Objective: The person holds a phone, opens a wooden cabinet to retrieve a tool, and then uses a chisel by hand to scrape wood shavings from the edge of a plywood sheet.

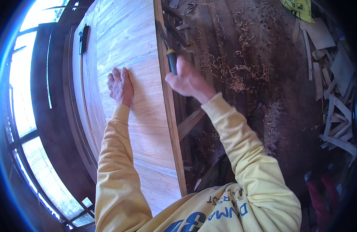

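Observation:
My left hand [122,87] lies on the broad pale wooden panel [147,116], fingers stretched out and holding nothing. Just off the panel's right edge, my right hand [190,79] is closed around a hand tool [172,61]. This tool has a black grip, a yellow collar and a thin metal shaft pointing away from me along the edge. Its far end is blurred against the dark background, so its exact kind is unclear. A light wooden strip [171,127] runs down the panel's right side.
A dark long tool [84,39] rests near the panel's far left edge. Wooden supports [192,123] stand below the right side. Curly shavings [238,79] litter the floor. Offcuts [337,116] are heaped at the right, near a yellow bag [300,9].

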Tool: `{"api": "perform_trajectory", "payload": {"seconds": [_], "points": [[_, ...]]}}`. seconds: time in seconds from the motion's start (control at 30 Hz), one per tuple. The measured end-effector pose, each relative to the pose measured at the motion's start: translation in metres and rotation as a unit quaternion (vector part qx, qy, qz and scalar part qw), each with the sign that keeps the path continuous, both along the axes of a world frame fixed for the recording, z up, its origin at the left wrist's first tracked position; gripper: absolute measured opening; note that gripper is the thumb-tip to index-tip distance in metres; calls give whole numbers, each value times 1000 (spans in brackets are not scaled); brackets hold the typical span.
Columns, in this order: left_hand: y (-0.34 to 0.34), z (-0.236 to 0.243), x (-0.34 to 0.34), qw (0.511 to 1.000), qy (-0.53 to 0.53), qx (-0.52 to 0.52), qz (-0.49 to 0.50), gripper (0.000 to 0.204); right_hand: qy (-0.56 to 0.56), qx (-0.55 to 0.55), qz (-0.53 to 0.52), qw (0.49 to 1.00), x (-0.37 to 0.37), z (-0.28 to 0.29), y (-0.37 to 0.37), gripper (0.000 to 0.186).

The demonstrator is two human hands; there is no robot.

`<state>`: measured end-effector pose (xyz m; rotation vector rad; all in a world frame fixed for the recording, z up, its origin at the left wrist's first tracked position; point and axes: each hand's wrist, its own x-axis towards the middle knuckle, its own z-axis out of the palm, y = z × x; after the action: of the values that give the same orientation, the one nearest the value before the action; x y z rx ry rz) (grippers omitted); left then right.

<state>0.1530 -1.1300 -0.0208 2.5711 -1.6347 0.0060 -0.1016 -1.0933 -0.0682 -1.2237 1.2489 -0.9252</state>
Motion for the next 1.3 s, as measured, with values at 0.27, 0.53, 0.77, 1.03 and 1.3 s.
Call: {"api": "perform_trajectory", "payload": {"seconds": [0.27, 0.53, 0.77, 1.03, 1.3], "points": [[-1, 1, 4, 1000, -1, 3, -7, 79, -137, -72, -96, 983, 4, -28, 14, 50], [-30, -11, 21, 999, 3, -7, -51, 80, -114, -61, -147, 981, 8, -14, 28, 42], [-75, -9, 41, 995, -8, -21, -101, 81, -140, -50, -39, 988, 11, -11, 35, 55], [-72, -13, 41, 995, 3, -16, -94, 80, -178, -25, -60, 982, 6, -7, 36, 64], [-70, -10, 44, 996, 2, -6, -93, 78, -124, 25, 21, 992, 0, 7, 28, 60]]}}
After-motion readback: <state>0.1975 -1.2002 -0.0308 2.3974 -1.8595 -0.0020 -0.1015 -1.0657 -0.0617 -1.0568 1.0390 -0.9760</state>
